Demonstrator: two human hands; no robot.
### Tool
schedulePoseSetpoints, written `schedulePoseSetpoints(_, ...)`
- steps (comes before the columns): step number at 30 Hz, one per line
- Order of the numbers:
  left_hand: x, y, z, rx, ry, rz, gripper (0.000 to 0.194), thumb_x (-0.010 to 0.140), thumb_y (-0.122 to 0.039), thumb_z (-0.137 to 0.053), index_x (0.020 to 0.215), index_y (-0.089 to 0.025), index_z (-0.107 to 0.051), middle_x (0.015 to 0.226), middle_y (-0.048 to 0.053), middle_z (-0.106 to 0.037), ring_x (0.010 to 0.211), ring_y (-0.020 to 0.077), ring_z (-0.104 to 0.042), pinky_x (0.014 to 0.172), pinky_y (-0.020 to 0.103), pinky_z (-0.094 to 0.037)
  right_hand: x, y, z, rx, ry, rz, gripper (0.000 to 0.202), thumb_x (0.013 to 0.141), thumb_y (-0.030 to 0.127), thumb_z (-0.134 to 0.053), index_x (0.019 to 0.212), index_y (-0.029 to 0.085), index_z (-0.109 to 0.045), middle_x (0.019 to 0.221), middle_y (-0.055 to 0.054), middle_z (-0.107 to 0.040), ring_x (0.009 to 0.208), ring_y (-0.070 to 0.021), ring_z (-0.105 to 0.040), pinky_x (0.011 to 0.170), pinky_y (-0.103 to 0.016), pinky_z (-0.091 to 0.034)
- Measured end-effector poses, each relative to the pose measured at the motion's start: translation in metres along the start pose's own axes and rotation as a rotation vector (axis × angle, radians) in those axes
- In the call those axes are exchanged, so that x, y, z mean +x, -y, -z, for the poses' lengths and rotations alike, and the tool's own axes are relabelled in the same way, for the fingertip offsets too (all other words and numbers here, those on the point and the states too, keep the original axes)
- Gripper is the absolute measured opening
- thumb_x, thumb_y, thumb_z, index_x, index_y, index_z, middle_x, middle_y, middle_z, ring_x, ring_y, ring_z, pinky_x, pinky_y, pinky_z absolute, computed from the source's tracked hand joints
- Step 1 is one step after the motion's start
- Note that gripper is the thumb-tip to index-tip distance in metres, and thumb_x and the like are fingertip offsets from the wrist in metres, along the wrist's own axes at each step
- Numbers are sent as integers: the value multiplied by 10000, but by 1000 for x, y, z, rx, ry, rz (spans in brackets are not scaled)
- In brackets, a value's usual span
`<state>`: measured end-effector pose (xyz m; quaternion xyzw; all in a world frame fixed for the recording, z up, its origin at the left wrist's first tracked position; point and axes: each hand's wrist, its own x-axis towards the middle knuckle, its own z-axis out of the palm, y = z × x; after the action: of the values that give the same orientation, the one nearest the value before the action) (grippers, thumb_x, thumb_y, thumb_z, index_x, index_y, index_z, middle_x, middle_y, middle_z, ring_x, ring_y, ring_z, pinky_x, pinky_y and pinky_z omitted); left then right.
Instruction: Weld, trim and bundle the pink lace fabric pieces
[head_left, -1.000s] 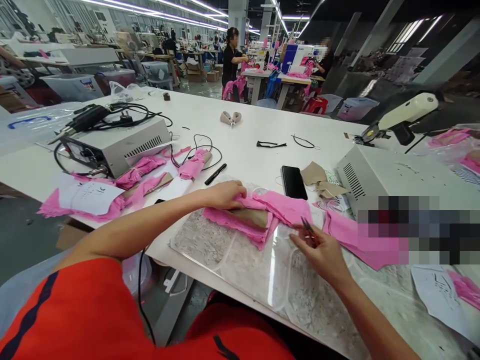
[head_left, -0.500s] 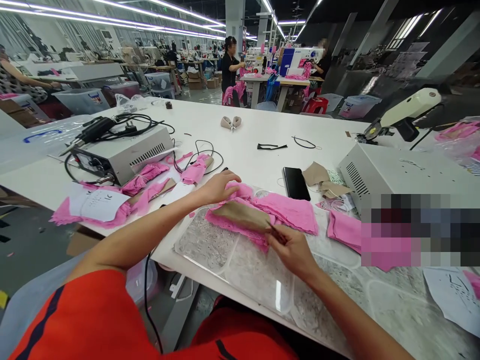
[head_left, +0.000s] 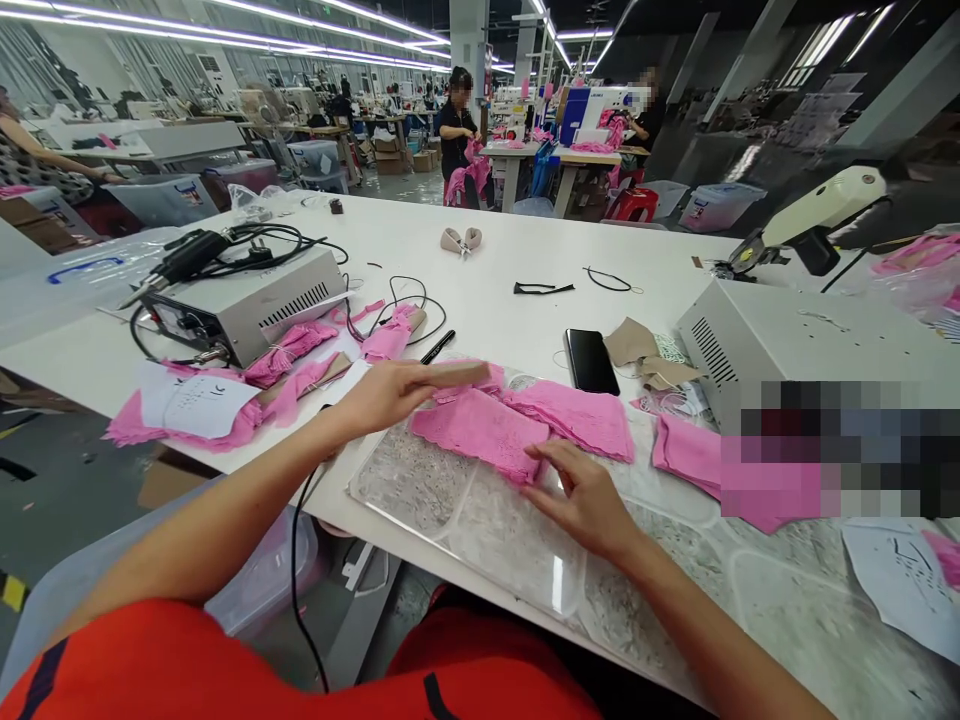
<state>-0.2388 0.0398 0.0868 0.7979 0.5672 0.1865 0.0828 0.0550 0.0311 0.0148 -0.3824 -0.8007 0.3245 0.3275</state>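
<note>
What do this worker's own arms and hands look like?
They are a person's, not a machine's. The left hand and right hand each show bare fingers, with no glove to be seen. Both forearms are bare too. At the left arm there is a short red sleeve with a dark stripe; any right sleeve is out of view.
</note>
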Motion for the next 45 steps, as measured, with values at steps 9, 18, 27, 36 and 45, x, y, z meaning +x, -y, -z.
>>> schedulePoseSetpoints(9, -16, -20, -35, 155, 85, -324, 563, 756, -467, -671, 1228, -186, -551, 1306, 138, -539, 1240, 287, -447, 1074, 497, -244, 20, 5, 4, 107, 50, -109, 180, 756, 342, -575, 816, 186, -644, 768, -35, -621, 680, -175, -553, 629, -295, -424)
schedulePoseSetpoints(18, -7, -23, -46, 17, 151, -264, 259, 878, -367, -539, 1019, -192, -667, 1095, 82, -649, 1043, 218, -570, 962, 371, -355, 29, 11, 8, 361, 26, -372, 263, 691, 421, -579, 739, 164, -608, 644, 14, -520, 594, -124, -435, 587, -264, -341)
schedulePoseSetpoints(27, 8, -63, -45, 139, 78, -276, 281, 843, -247, -547, 1109, -172, -598, 1072, 79, -659, 1013, 213, -574, 967, 392, -349, 22, 25, 52, 394, -80, -277, 338, 720, 474, -618, 820, 150, -615, 597, 37, -463, 492, -74, -343, 462, -228, -270)
schedulePoseSetpoints(36, 40, -146, -44, 259, 19, -587, 208, 893, -191, -406, 913, -153, -609, 865, 67, -622, 782, 170, -568, 693, 283, -427, -54, -9, 133, 440, -357, -456, 391, 638, 497, -710, 825, 164, -627, 455, 98, -304, 370, -39, -210, 365, -206, -137)
schedulePoseSetpoints(45, 22, -208, -121, 205, 399, -864, 231, 919, -346, -445, 896, -163, -584, 888, 64, -599, 798, 185, -571, 701, 301, -443, -186, -46, 114, 111, -627, -721, 297, 649, 406, -620, 795, 155, -682, 772, -62, -692, 721, -195, -626, 684, -303, -472)
